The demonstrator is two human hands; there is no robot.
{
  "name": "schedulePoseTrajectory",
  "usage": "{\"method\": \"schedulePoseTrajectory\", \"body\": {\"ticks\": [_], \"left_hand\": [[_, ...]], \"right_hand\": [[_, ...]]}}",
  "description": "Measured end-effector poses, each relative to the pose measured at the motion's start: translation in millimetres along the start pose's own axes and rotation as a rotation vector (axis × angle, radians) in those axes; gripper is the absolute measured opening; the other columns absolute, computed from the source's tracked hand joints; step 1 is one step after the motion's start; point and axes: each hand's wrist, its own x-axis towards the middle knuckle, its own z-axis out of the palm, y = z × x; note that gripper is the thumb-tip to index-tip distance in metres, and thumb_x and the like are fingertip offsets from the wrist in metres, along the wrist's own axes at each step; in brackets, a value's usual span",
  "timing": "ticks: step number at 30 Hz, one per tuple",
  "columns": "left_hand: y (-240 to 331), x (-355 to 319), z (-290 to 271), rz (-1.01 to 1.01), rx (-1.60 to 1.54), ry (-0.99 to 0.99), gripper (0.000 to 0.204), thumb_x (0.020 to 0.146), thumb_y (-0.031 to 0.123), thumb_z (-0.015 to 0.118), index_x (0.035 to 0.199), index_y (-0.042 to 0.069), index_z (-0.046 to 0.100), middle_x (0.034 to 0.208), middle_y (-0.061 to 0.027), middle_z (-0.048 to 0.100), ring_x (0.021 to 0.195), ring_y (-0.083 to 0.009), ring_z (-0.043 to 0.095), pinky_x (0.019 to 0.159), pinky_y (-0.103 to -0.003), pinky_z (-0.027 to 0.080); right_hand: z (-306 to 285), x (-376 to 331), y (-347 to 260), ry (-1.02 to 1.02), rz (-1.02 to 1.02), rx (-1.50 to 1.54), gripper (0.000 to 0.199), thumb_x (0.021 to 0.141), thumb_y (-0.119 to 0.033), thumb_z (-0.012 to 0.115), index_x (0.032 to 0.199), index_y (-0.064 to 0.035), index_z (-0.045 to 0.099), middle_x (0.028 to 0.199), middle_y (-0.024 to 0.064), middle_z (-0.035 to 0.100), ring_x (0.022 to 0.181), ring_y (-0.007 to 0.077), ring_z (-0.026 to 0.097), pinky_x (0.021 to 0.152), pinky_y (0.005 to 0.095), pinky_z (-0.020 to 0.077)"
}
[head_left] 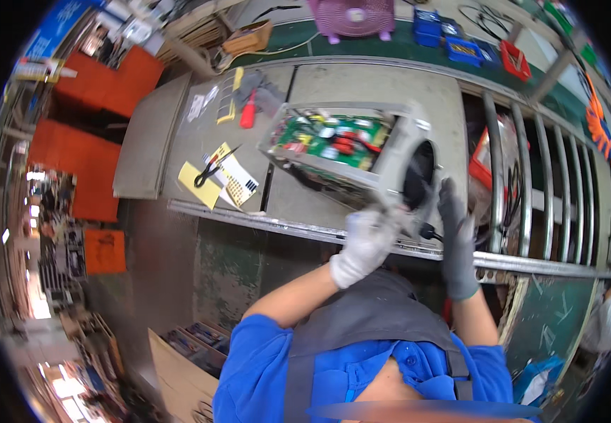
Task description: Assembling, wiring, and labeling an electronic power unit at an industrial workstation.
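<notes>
An open metal housing [341, 173] with a green circuit board [355, 129] inside stands on the bench. Red, white and yellow parts crowd the board. At its right end is a light grey end panel [397, 151] with a round black fan opening [419, 170]. My left hand [363, 247], in a white glove, is closed at the panel's near corner; motion blurs what its fingers grip. My right hand [457, 243], in a grey glove, is held with fingers stretched out beside the panel. Between the hands, a black plug-like end [429, 231] shows, partly blurred.
Left on the bench lie yellow and white paper sheets [229, 176], black-handled scissors or pliers [209, 171] and a red-handled tool [248, 113]. Metal rollers [520, 176] run at the right. A pink fan [355, 15] and blue bins [464, 51] stand at the back.
</notes>
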Motion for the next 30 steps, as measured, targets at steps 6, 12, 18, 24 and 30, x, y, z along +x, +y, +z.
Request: {"method": "schedulePoseTrajectory", "body": {"ticks": [6, 12, 18, 24, 30], "left_hand": [[7.3, 18.4, -11.8, 0.32, 0.41, -0.409, 0.016, 0.094, 0.019, 0.067, 0.104, 0.008, 0.071, 0.086, -0.0099, 0.071, 0.075, -0.029, 0.07, 0.067, -0.04, 0.057], [-93.5, 116.9, -184.9, -0.127, -0.299, 0.378, 0.022, 0.102, 0.024, 0.057, 0.107, 0.003, 0.064, 0.08, -0.0035, 0.059, 0.064, -0.0131, 0.055, 0.054, -0.031, 0.045], [-240.0, 150.2, -147.5, -1.053, -0.865, -0.182, 0.071, 0.103, 0.064, 0.034, 0.135, 0.004, 0.056, 0.113, -0.0146, 0.069, 0.092, -0.0235, 0.069, 0.082, -0.038, 0.056], [-264.9, 143.2, -152.0, -0.816, -0.696, -0.11, 0.063, 0.106, 0.053, 0.037, 0.142, 0.003, 0.051, 0.137, -0.0209, 0.056, 0.128, -0.0295, 0.054, 0.11, -0.047, 0.041], [-265.7, 174.2, -198.1, 0.005, -0.22, 0.165, 0.045, 0.105, 0.027, 0.045, 0.14, -0.002, 0.049, 0.143, -0.0276, 0.05, 0.137, -0.0397, 0.046, 0.116, -0.042, 0.035]], "right_hand": [[-4.8, 19.5, 54.6, 0.237, 0.139, 0.163, 0.072, 0.105, -0.055, 0.041, 0.152, -0.0005, 0.036, 0.148, 0.0095, 0.046, 0.133, 0.0249, 0.046, 0.117, 0.0386, 0.0291], [-42.6, 31.1, 24.7, 0.204, 0.163, 0.213, 0.068, 0.103, -0.06, 0.045, 0.143, -0.0045, 0.051, 0.136, 0.0097, 0.059, 0.124, 0.023, 0.055, 0.108, 0.0386, 0.041], [-11.3, 85.4, -20.9, 0.215, 0.246, 0.115, 0.064, 0.103, -0.054, 0.049, 0.146, -0.0059, 0.048, 0.13, 0.0119, 0.065, 0.115, 0.0237, 0.065, 0.101, 0.039, 0.0523], [13.3, 92.7, -32.6, 0.368, 0.122, 0.083, 0.071, 0.103, -0.06, 0.041, 0.153, -0.0094, 0.04, 0.148, 0.0121, 0.052, 0.133, 0.0266, 0.051, 0.114, 0.04, 0.0394], [45.4, 91.5, 17.0, 0.702, 0.11, 0.183, 0.085, 0.097, -0.074, 0.034, 0.154, -0.0114, 0.037, 0.153, 0.0156, 0.045, 0.141, 0.0335, 0.043, 0.117, 0.0522, 0.0332]]}}
